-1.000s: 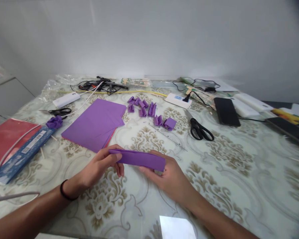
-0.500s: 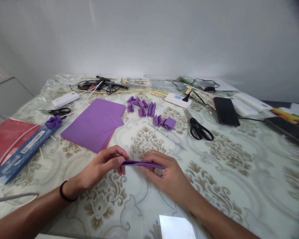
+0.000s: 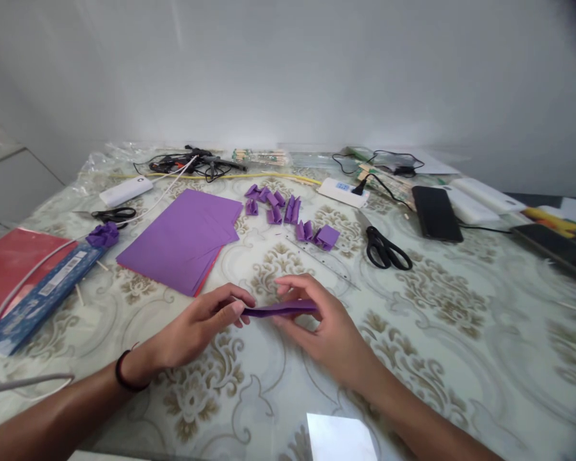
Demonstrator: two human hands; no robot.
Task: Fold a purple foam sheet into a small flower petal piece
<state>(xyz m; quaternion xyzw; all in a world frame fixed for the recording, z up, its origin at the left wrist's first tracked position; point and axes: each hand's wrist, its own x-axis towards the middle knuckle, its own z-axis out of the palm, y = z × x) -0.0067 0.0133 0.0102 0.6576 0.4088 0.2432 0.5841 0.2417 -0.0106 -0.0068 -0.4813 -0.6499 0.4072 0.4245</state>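
A folded strip of purple paper (image 3: pixel 269 310) is held level above the patterned tablecloth, seen almost edge-on. My left hand (image 3: pixel 208 323) pinches its left end between thumb and fingers. At the other end, my right hand (image 3: pixel 317 320) has its thumb on the near side, with the upper fingers lifted off the top edge; its lower fingers are partly hidden behind the strip. Beyond my hands lie several small folded purple paper pieces (image 3: pixel 274 214). A stack of purple sheets (image 3: pixel 182 237) rests to their left.
Black-handled scissors (image 3: pixel 386 248) and a clear ruler (image 3: pixel 324 264) lie beyond my right hand. A phone (image 3: pixel 436 213) and a power strip (image 3: pixel 343 192) are farther back. At left are a second pair of scissors (image 3: pixel 112 216), a crumpled purple paper (image 3: pixel 103 235) and a red packet (image 3: pixel 24 256).
My right hand's upper fingers have lifted and opened away from the strip. The strip has shifted slightly in my hands and tilted, showing more of its face. The left hand has moved slightly right.
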